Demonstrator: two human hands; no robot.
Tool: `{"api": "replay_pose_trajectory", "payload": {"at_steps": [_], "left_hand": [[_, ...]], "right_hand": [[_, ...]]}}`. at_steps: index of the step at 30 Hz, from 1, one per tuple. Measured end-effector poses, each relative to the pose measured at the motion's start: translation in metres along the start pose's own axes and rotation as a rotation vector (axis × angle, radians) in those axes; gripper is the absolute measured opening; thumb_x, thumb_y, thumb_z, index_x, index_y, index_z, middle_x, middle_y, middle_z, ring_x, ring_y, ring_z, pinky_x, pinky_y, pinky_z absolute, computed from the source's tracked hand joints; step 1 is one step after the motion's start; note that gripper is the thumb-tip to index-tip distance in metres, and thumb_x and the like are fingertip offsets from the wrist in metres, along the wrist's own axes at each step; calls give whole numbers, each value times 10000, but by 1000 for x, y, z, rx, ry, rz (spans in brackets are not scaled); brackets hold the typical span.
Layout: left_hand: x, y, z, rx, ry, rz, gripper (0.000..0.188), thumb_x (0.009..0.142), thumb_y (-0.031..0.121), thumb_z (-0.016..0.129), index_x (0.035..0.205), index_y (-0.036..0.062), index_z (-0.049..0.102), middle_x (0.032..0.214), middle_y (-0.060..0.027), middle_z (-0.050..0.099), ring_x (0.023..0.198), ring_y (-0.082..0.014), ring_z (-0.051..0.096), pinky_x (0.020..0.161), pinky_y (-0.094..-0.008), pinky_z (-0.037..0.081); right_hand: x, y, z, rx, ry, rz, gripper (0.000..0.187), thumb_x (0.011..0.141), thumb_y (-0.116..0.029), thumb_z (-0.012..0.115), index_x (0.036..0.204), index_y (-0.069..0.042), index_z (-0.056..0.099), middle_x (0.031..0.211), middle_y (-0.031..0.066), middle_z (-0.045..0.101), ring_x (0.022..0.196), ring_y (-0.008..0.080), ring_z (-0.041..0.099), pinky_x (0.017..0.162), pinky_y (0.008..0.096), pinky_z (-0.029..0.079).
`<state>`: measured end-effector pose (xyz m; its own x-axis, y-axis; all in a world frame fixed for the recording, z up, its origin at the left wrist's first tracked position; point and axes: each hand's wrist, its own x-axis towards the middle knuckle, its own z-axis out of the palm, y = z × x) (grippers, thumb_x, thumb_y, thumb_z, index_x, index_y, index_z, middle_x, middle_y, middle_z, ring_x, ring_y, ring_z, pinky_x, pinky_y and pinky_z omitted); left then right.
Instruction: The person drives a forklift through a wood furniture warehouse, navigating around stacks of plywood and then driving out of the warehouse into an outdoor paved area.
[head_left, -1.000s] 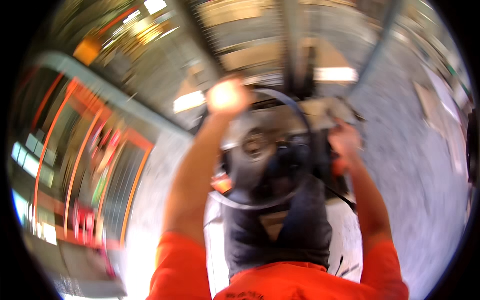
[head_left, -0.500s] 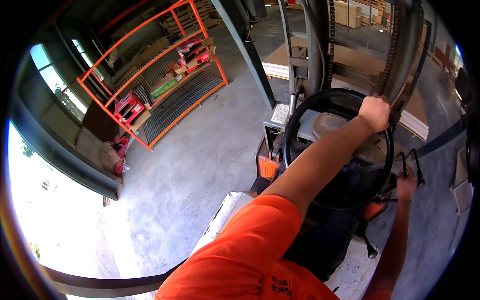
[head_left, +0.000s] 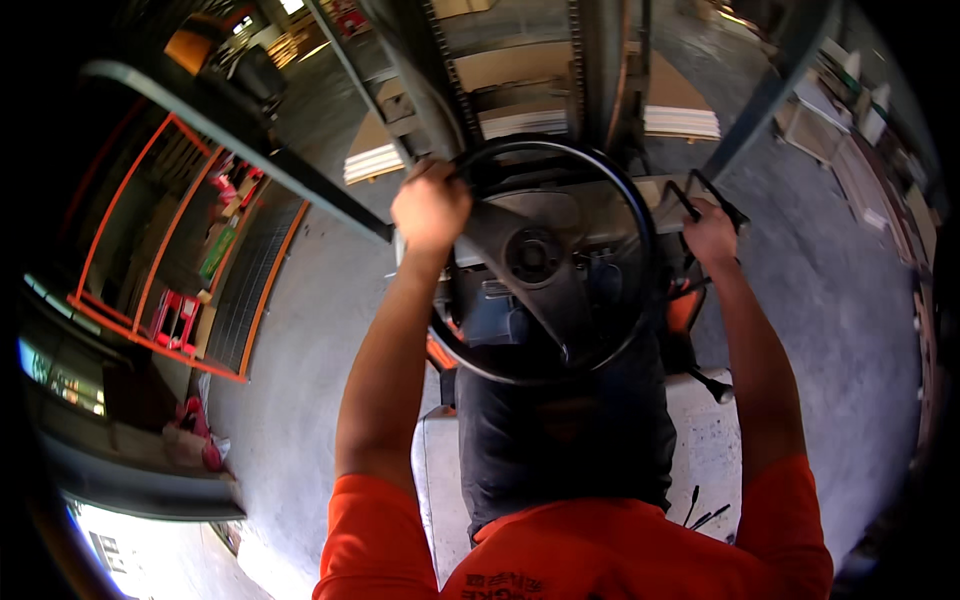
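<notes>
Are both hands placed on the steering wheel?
No, the left hand is on the steering wheel, while the right hand is at the black levers.

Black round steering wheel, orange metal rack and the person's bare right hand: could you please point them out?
Black round steering wheel [head_left: 532, 256], head view: on its central hub.
Orange metal rack [head_left: 256, 290], head view: on its bare lower mesh.
Bare right hand [head_left: 712, 235], head view: on its back.

Left hand [head_left: 432, 205]: clenched, back facing up, at 11 o'clock from the torso [head_left: 610, 550]. Right hand [head_left: 711, 234]: curled, at 1 o'clock. Left arm [head_left: 380, 370] extends between 12 and 1 o'clock, right arm [head_left: 765, 370] between 11 and 12.
</notes>
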<state>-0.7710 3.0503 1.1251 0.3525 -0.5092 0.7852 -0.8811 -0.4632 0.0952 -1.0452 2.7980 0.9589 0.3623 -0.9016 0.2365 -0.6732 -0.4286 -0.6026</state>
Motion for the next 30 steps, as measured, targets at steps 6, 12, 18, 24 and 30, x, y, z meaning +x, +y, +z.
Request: {"api": "replay_pose_trajectory", "payload": {"at_steps": [6, 12, 18, 24, 30], "left_hand": [[-106, 11, -152, -107, -42, 30, 142, 731, 1, 563, 820, 26, 670, 971, -106, 689, 871, -311, 662, 772, -376, 527], [-215, 62, -256, -168, -112, 241, 137, 750, -51, 520, 817, -30, 637, 1012, -172, 675, 979, -368, 644, 853, -428, 511], [-261, 102, -291, -281, -118, 284, 141, 717, -96, 509, 781, -52, 627, 992, -155, 678, 981, -364, 640, 885, -433, 505], [-303, 131, -307, -304, -169, 364, 123, 715, -84, 524, 749, -37, 633, 978, -143, 684, 979, -371, 642, 891, -440, 505], [-323, 141, -318, -380, -170, 434, 120, 709, -88, 529, 744, -46, 636, 973, -135, 687, 962, -370, 646, 848, -442, 519]], "right_hand": [[-90, -37, -91, -10, -57, 95, 365, 787, -232, 567, 1121, -128, 668, 1113, 172, 659, 1032, 329, 632, 900, 419, 506], [-164, -39, -161, -24, -91, 137, 359, 766, -227, 587, 1093, -103, 670, 1120, 165, 653, 1087, 290, 620, 925, 391, 503], [-200, -38, -182, -5, -20, 92, 340, 735, -247, 624, 1022, -73, 682, 1091, 146, 663, 1055, 293, 629, 900, 382, 510], [-237, -30, -187, 49, -29, 84, 313, 724, -211, 630, 988, -54, 691, 1049, 149, 681, 1038, 292, 638, 884, 378, 513], [-264, -45, -195, 41, -12, 113, 309, 733, -210, 631, 989, -52, 703, 1039, 143, 688, 1039, 286, 640, 878, 370, 513]]}}
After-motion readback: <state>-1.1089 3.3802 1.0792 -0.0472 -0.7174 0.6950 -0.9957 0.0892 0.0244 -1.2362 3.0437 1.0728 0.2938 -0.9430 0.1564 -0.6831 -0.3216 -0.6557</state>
